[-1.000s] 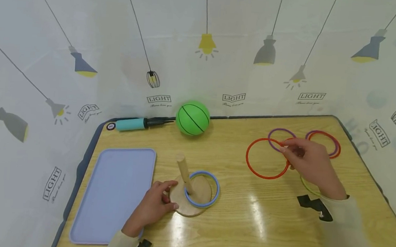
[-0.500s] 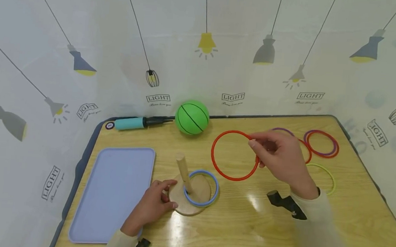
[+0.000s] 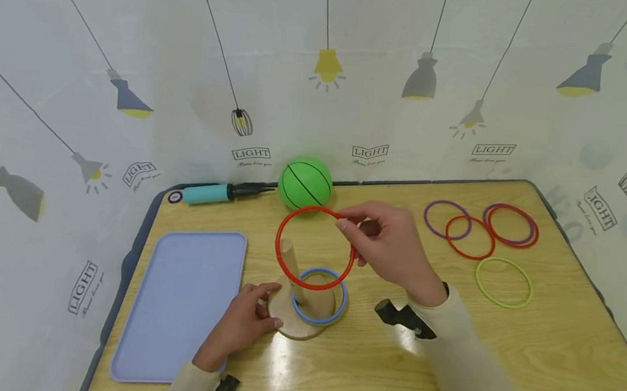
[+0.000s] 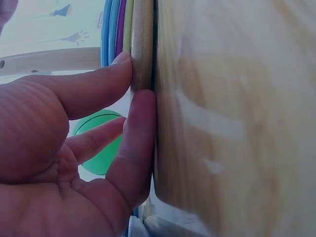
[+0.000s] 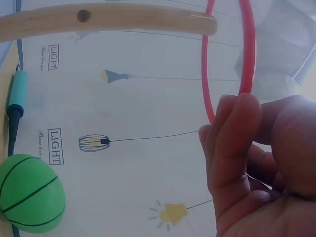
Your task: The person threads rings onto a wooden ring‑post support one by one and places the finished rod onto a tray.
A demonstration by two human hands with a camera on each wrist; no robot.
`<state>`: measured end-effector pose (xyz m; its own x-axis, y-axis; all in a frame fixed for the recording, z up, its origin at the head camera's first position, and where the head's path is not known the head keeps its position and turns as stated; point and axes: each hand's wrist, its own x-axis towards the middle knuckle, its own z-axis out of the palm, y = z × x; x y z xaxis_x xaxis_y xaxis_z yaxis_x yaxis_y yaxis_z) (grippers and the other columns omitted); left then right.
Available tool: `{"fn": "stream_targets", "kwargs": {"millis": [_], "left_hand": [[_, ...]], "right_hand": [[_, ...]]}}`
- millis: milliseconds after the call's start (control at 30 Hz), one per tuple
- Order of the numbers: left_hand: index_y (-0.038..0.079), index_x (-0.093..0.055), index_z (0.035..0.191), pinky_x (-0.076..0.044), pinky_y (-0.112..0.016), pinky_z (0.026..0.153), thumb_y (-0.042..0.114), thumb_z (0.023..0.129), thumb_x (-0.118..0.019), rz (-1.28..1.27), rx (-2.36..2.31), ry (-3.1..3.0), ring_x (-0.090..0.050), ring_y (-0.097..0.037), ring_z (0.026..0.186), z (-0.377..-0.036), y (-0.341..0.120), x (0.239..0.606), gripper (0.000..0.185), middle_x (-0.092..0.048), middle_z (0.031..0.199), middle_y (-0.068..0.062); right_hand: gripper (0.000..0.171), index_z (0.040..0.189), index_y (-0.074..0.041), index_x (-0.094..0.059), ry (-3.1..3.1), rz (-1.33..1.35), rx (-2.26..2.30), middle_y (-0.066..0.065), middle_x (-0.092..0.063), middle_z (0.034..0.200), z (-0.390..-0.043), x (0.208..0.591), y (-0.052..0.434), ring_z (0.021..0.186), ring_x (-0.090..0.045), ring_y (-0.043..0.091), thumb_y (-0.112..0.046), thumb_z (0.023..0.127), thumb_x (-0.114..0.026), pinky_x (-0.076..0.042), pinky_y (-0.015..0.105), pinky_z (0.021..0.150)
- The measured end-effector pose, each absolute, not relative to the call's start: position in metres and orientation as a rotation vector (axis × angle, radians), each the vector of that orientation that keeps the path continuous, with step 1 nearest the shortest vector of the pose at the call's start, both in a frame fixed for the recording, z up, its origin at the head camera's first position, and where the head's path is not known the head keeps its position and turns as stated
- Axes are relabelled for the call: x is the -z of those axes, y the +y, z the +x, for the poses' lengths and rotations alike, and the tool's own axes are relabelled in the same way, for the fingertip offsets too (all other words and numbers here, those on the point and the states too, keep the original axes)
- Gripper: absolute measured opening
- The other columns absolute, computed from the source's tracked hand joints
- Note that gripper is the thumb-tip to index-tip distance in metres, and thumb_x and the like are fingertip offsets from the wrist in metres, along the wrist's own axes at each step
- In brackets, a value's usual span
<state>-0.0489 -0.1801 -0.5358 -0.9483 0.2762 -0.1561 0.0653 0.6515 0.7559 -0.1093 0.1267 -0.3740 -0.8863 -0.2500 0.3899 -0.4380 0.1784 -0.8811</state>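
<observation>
Red ring (image 3: 315,248), tilted over peg (image 3: 291,266)

Wooden peg (image 5: 106,20): cut off at the right wrist picture's left edge.
Round wooden base (image 4: 142,47): only its rim shows, edge-on, in the left wrist view.
Large red plastic ring (image 5: 245,49): mostly outside that picture.
Right forearm sleeve (image 3: 476,380): blurred.
</observation>
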Motion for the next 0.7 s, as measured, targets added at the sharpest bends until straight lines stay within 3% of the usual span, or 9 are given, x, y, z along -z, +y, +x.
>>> {"fn": "stream_targets", "kwargs": {"millis": [300,533,700], "left_hand": [[0.015,-0.06,0.148,-0.048,-0.025,0.073,0.016,0.086,-0.09,0.286,-1.16,2.626,-0.059,-0.003,0.079,-0.05,-0.182,0.537,0.068,-0.057,0.118,-0.013],[0.018,-0.061,0.148,-0.049,-0.025,0.073,0.019,0.086,-0.09,0.263,-1.182,2.607,-0.06,-0.006,0.081,-0.051,-0.182,0.537,0.068,-0.057,0.118,-0.012],[0.019,-0.062,0.147,-0.05,-0.026,0.074,0.019,0.085,-0.091,0.234,-1.189,2.594,-0.061,-0.007,0.081,-0.05,-0.182,0.538,0.068,-0.057,0.117,-0.013]], "right_hand": [[0.013,0.111,-0.01,-0.08,-2.395,0.664,-1.833,0.005,-0.064,0.07,-0.119,0.404,0.11,0.044,-0.058,0.031,-0.011,0.101,-0.073,-0.05,0.032,0.042],[0.014,0.113,-0.01,-0.079,-2.534,0.613,-1.769,0.007,-0.068,0.076,-0.12,0.425,0.109,0.048,-0.062,0.029,-0.015,0.102,-0.072,-0.049,0.031,0.043],[0.014,0.114,-0.011,-0.078,-2.624,0.598,-1.742,0.005,-0.069,0.082,-0.116,0.44,0.109,0.048,-0.062,0.02,-0.017,0.103,-0.072,-0.049,0.03,0.044]]}}
